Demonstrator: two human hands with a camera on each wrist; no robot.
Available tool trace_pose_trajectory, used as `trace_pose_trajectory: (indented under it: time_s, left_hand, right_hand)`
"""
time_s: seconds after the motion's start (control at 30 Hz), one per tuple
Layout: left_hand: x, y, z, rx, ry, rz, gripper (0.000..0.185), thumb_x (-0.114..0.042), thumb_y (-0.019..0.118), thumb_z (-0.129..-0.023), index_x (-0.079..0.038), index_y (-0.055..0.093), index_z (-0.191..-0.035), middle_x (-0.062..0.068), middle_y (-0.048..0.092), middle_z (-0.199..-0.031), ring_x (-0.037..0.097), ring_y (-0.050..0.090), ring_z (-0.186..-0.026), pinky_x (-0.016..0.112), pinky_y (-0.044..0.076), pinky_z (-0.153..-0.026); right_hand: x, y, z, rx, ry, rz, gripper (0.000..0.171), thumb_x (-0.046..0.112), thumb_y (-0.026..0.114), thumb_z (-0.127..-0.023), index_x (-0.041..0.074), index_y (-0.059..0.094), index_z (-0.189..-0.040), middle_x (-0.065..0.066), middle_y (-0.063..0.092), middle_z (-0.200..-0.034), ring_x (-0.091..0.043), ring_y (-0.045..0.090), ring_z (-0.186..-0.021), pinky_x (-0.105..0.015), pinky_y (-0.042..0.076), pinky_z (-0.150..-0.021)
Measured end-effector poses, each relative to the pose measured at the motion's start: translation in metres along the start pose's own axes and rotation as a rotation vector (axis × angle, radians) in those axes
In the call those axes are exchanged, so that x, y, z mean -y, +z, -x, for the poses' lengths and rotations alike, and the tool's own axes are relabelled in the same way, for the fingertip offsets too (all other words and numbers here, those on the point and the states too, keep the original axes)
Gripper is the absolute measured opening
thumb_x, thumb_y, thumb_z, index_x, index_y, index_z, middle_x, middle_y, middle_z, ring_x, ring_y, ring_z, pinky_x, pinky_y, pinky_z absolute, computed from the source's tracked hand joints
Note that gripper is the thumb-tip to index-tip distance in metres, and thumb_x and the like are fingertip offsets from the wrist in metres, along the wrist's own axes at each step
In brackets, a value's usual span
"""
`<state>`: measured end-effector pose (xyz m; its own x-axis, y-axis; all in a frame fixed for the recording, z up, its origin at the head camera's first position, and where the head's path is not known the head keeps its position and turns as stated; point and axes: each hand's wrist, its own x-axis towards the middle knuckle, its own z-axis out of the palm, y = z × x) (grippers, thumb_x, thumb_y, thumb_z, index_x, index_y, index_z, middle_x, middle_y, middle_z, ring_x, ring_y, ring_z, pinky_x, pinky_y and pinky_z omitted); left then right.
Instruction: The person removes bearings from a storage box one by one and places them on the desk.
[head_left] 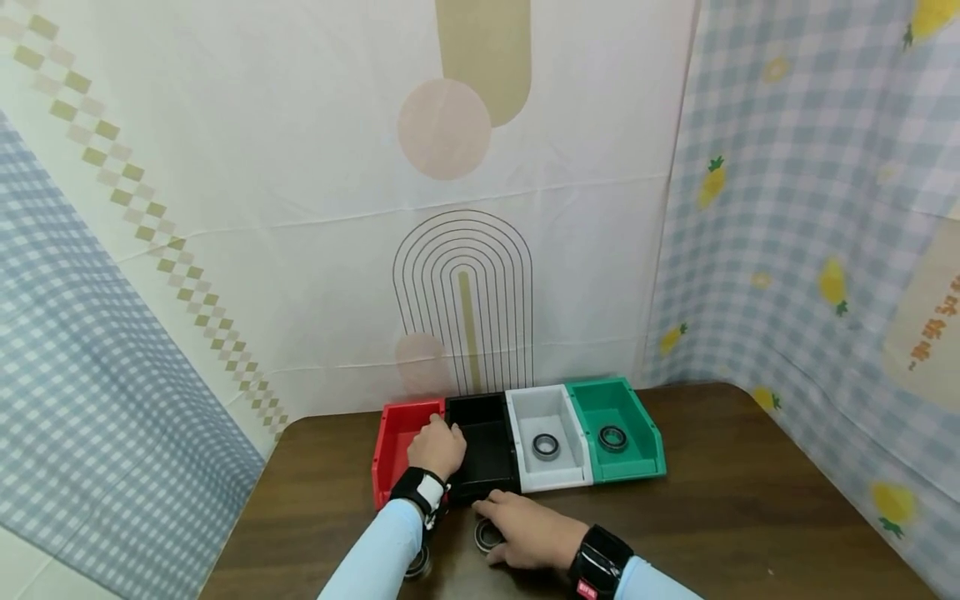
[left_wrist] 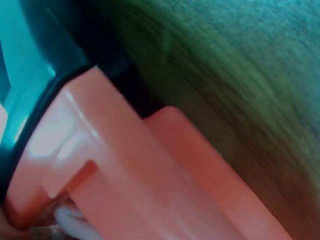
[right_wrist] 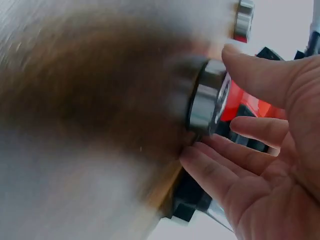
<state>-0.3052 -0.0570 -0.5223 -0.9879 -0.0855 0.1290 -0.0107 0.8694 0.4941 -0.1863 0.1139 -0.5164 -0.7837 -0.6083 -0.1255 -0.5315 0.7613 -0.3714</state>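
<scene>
Currently the right hand (head_left: 534, 532) is lying over a metal ring (head_left: 487, 534) on the brown table (head_left: 750, 517), fingers loosely curved with their tips closing on its rim, at six o'clock from the black bin (head_left: 486, 446); the left hand (head_left: 437, 447) is resting curled over the wall between the red bin (head_left: 397, 437) and the black one, though its fingertips are hidden. Likely risk: the ring, a shiny steel bearing with a dark inner band, is lying flat and smooth, so a shallow pinch could be letting it slip or roll off.
</scene>
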Motion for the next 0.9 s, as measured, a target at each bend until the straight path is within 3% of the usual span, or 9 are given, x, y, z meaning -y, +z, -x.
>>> trace_pose_trajectory:
  time_s: [0.1, 0.23, 0.37, 0.5, 0.6, 0.7, 0.8, 0.9]
  left_hand:
    - [0.001, -0.004, 0.005, -0.054, 0.011, 0.002, 0.045, -0.038, 0.058, -0.107, 0.006, 0.068, -0.115, 0.024, 0.076, -0.091, 0.039, 0.073, -0.076, 0.055, 0.060, -0.069]
    - [0.003, -0.007, 0.013, -0.128, 0.059, -0.021, 0.050, -0.044, 0.058, -0.106, 0.005, 0.067, -0.111, 0.023, 0.075, -0.092, 0.040, 0.073, -0.076, 0.055, 0.060, -0.068]
    - [0.001, -0.008, 0.027, -0.214, 0.164, -0.058, 0.061, -0.046, 0.065, -0.102, 0.008, 0.062, -0.131, 0.027, 0.072, -0.115, 0.041, 0.073, -0.096, 0.054, 0.062, -0.084]
    - [-0.007, -0.015, 0.050, -0.259, 0.318, -0.076, 0.072, -0.043, 0.071, -0.099, 0.009, 0.054, -0.144, 0.029, 0.066, -0.131, 0.043, 0.067, -0.114, 0.056, 0.057, -0.099]
    - [-0.017, -0.022, 0.073, -0.207, 0.406, -0.096, 0.073, -0.045, 0.071, -0.099, 0.008, 0.054, -0.146, 0.027, 0.065, -0.134, 0.042, 0.065, -0.120, 0.056, 0.055, -0.102]
    - [-0.024, -0.027, 0.098, -0.109, 0.443, -0.102, 0.075, -0.047, 0.071, -0.099, 0.007, 0.053, -0.147, 0.025, 0.064, -0.137, 0.040, 0.063, -0.125, 0.056, 0.054, -0.105]
    - [-0.029, -0.030, 0.115, -0.042, 0.457, -0.099, 0.075, -0.046, 0.072, -0.098, 0.006, 0.052, -0.149, 0.023, 0.063, -0.139, 0.038, 0.061, -0.127, 0.056, 0.053, -0.107]
    - [-0.033, -0.031, 0.124, -0.032, 0.478, -0.103, 0.075, -0.044, 0.074, -0.097, 0.007, 0.053, -0.148, 0.022, 0.064, -0.137, 0.036, 0.061, -0.126, 0.054, 0.053, -0.105]
  right_hand:
    - [-0.001, -0.004, 0.006, -0.029, -0.015, -0.024, 0.066, 0.041, 0.079, -0.096, 0.013, 0.058, -0.152, 0.000, 0.064, -0.137, -0.004, 0.062, -0.116, -0.029, 0.057, -0.100]
    - [-0.006, -0.010, 0.012, -0.121, -0.075, -0.013, 0.056, 0.041, 0.075, -0.099, 0.014, 0.064, -0.147, 0.004, 0.065, -0.129, -0.001, 0.060, -0.108, -0.027, 0.056, -0.093]
    - [-0.017, -0.021, 0.016, -0.263, -0.088, 0.020, 0.048, 0.038, 0.074, -0.101, 0.014, 0.067, -0.142, 0.002, 0.066, -0.130, -0.009, 0.063, -0.115, -0.034, 0.058, -0.099]
    - [-0.030, -0.033, 0.022, -0.426, 0.004, 0.062, 0.055, 0.037, 0.077, -0.098, 0.012, 0.065, -0.145, -0.006, 0.066, -0.138, -0.022, 0.064, -0.126, -0.045, 0.058, -0.104]
    - [-0.041, -0.038, 0.029, -0.522, 0.104, 0.057, 0.062, 0.036, 0.081, -0.095, 0.009, 0.062, -0.148, -0.011, 0.066, -0.142, -0.029, 0.063, -0.130, -0.051, 0.056, -0.106]
    - [-0.052, -0.041, 0.037, -0.588, 0.187, 0.044, 0.065, 0.034, 0.083, -0.094, 0.008, 0.061, -0.148, -0.013, 0.066, -0.143, -0.034, 0.062, -0.132, -0.056, 0.054, -0.108]
    - [-0.060, -0.042, 0.042, -0.608, 0.236, 0.045, 0.065, 0.034, 0.084, -0.093, 0.008, 0.062, -0.148, -0.012, 0.066, -0.143, -0.035, 0.061, -0.134, -0.058, 0.052, -0.110]
    - [-0.066, -0.042, 0.043, -0.597, 0.246, 0.056, 0.065, 0.036, 0.083, -0.094, 0.008, 0.062, -0.149, -0.012, 0.066, -0.143, -0.034, 0.061, -0.134, -0.057, 0.052, -0.110]
